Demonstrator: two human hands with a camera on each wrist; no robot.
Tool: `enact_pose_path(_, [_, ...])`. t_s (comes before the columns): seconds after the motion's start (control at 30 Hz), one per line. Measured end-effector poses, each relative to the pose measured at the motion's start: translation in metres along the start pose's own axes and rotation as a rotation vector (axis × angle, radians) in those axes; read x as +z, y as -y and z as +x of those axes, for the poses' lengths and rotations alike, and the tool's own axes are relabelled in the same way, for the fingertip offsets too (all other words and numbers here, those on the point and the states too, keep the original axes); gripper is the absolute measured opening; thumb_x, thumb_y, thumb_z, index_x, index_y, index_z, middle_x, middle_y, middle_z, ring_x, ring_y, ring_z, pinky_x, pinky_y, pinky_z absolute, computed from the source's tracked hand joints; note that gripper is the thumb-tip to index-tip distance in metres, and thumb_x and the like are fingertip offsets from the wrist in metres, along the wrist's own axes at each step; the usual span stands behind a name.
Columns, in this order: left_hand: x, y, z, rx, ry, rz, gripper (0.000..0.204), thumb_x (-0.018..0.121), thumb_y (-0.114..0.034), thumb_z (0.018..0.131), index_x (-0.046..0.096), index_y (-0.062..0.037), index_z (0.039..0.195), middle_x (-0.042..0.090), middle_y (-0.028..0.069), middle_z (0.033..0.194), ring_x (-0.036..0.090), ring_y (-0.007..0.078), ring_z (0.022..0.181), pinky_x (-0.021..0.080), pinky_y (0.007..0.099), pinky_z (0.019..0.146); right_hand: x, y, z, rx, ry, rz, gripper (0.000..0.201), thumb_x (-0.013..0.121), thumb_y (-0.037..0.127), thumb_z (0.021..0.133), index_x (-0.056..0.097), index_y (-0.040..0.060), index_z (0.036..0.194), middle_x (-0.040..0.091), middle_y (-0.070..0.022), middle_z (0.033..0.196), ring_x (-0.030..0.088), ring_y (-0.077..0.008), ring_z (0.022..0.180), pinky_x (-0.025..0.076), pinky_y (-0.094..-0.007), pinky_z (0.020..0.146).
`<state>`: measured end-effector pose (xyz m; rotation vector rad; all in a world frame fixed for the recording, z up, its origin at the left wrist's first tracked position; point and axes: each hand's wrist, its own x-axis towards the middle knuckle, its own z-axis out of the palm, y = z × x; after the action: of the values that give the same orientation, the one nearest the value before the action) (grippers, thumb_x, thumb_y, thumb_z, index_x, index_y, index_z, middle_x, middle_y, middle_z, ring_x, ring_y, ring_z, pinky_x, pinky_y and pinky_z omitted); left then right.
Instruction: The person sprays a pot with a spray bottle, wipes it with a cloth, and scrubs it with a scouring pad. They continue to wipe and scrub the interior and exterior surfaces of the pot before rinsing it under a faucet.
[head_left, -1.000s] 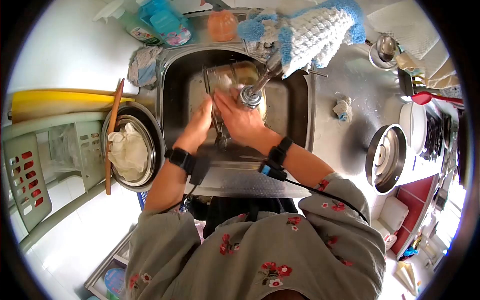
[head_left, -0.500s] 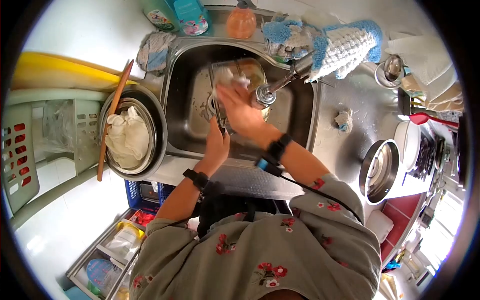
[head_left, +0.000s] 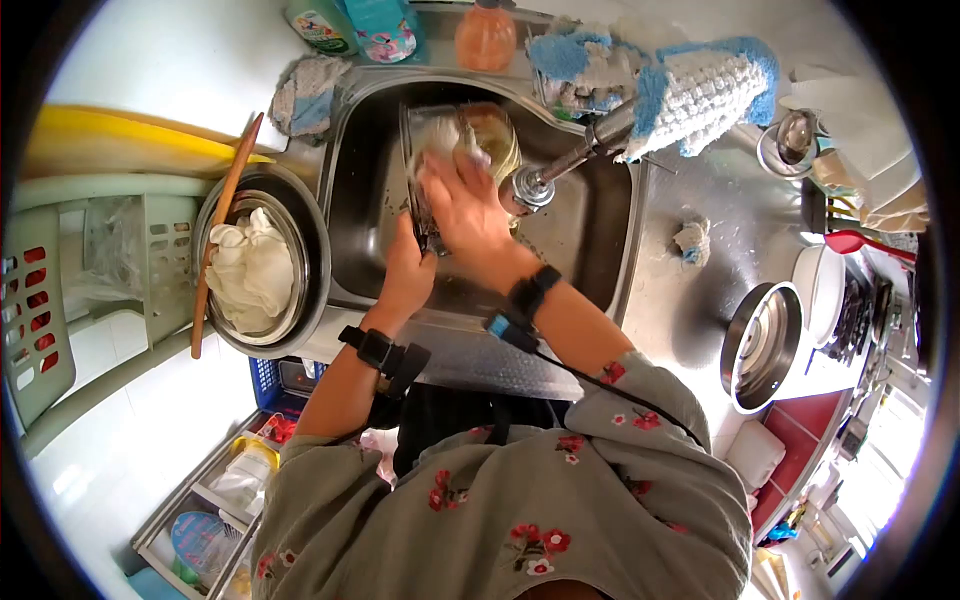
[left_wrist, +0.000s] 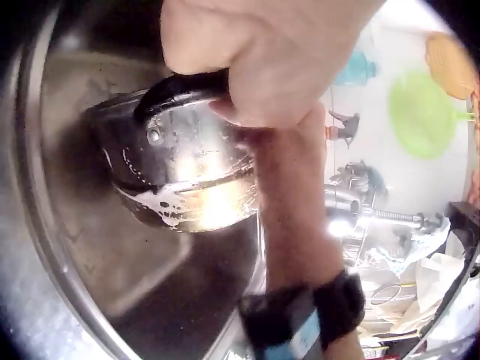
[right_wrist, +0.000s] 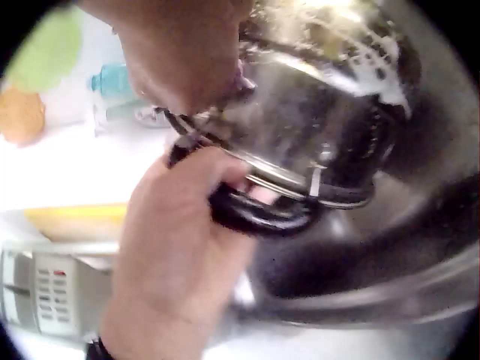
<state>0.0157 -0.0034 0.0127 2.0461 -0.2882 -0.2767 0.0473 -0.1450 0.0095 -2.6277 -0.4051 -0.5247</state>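
Observation:
A shiny metal pot (head_left: 492, 145) (left_wrist: 191, 161) (right_wrist: 292, 112) lies tilted on its side in the sink, with suds on its outer surface. The left hand (head_left: 408, 272) (left_wrist: 251, 56) (right_wrist: 180, 217) grips its black handle (left_wrist: 176, 94) (right_wrist: 266, 216), fingers curled round it. Against the pot's outside, the right hand (head_left: 465, 215) (right_wrist: 180, 52) presses a pale, blurred cloth (head_left: 442, 143), which its fingers partly cover. In the head view the faucet head (head_left: 530, 190) is just right of the right hand.
Left of the sink (head_left: 632, 220), a metal bowl (head_left: 318, 270) holds a white cloth (head_left: 252, 272) under a wooden stick (head_left: 228, 225). Bottles (head_left: 485, 38) and knitted cloths (head_left: 710, 95) are behind. On the right counter are a small scrubber (head_left: 692, 242) and a round pan (head_left: 762, 347).
The left hand dropped lower toward the near side of the sink, then moved slightly left with the pot. The right hand and cloth moved over the pot's surface. The head view shifted.

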Motion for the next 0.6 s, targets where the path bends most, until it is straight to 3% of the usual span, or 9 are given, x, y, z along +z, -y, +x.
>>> enact_pose_path(0.17, [-0.002,-0.002,0.008,-0.021,0.075,-0.028,0.056,0.048,0.003,0.075,0.03,0.0048,0.128,0.051,0.0276,0.108,0.052,0.0403,0.098,0.041,0.0396,0.087,-0.002,-0.011,0.013,0.197,-0.065,-0.02,0.038,0.053,0.013,0.077,0.052,0.0039,0.114,0.05,-0.0123,0.122,0.044,-0.0357,0.116,0.037,-0.047,0.093])
enact_pose_path(0.3, [-0.006,-0.023,0.021,-0.11,0.106,0.008,0.053,0.05,0.001,0.074,0.035,0.0065,0.124,0.053,0.0276,0.102,0.055,0.0375,0.092,0.044,0.037,0.08,-0.021,-0.004,-0.047,0.033,0.005,0.023,0.043,0.053,0.011,0.076,0.052,0.0038,0.119,0.048,-0.0107,0.124,0.043,-0.0344,0.117,0.04,-0.0451,0.092])
enact_pose_path(0.4, [-0.006,-0.017,0.036,-0.211,0.158,-0.101,0.051,0.054,0.0,0.073,0.04,0.0067,0.122,0.056,0.022,0.099,0.058,0.0287,0.088,0.046,0.0331,0.074,-0.03,0.006,-0.085,-0.038,0.137,0.002,0.046,0.053,0.011,0.076,0.052,0.0041,0.121,0.046,-0.0087,0.125,0.042,-0.0319,0.119,0.04,-0.0432,0.093])
enact_pose_path(0.43, [-0.013,-0.026,0.041,-0.261,0.196,-0.404,0.05,0.056,0.0,0.072,0.043,0.0066,0.12,0.059,0.0131,0.1,0.057,0.0181,0.087,0.046,0.03,0.072,-0.028,0.008,-0.098,-0.101,0.159,0.005,0.046,0.053,0.011,0.076,0.053,0.0044,0.121,0.046,-0.008,0.125,0.041,-0.0309,0.119,0.04,-0.0428,0.093])
enact_pose_path(0.47, [-0.015,-0.025,0.046,-0.238,0.159,-0.509,0.046,0.056,0.001,0.073,0.046,0.0049,0.118,0.059,0.006,0.101,0.054,0.0121,0.088,0.045,0.028,0.075,-0.025,0.01,-0.108,-0.168,0.177,0.008,0.046,0.053,0.011,0.076,0.053,0.0046,0.121,0.046,-0.0074,0.125,0.041,-0.03,0.12,0.04,-0.0424,0.094])
enact_pose_path(0.53, [-0.03,-0.049,0.054,-0.287,0.22,-0.649,0.04,0.054,0.004,0.075,0.048,0.0023,0.115,0.059,0.0053,0.101,0.054,0.0115,0.091,0.044,0.026,0.08,-0.025,0.013,-0.111,-0.178,0.192,-0.009,0.046,0.054,0.013,0.075,0.053,0.0049,0.121,0.047,-0.0056,0.123,0.04,-0.0277,0.121,0.039,-0.0397,0.094])
enact_pose_path(0.6, [-0.037,-0.056,0.062,-0.294,0.166,-0.657,0.031,0.058,-0.002,0.081,0.051,-0.0007,0.111,0.059,0.0045,0.101,0.054,0.0114,0.091,0.043,0.0261,0.082,-0.036,0.015,-0.097,-0.125,0.192,0.005,0.046,0.055,0.013,0.075,0.053,0.0053,0.12,0.047,-0.0052,0.123,0.04,-0.0273,0.122,0.038,-0.0391,0.094])
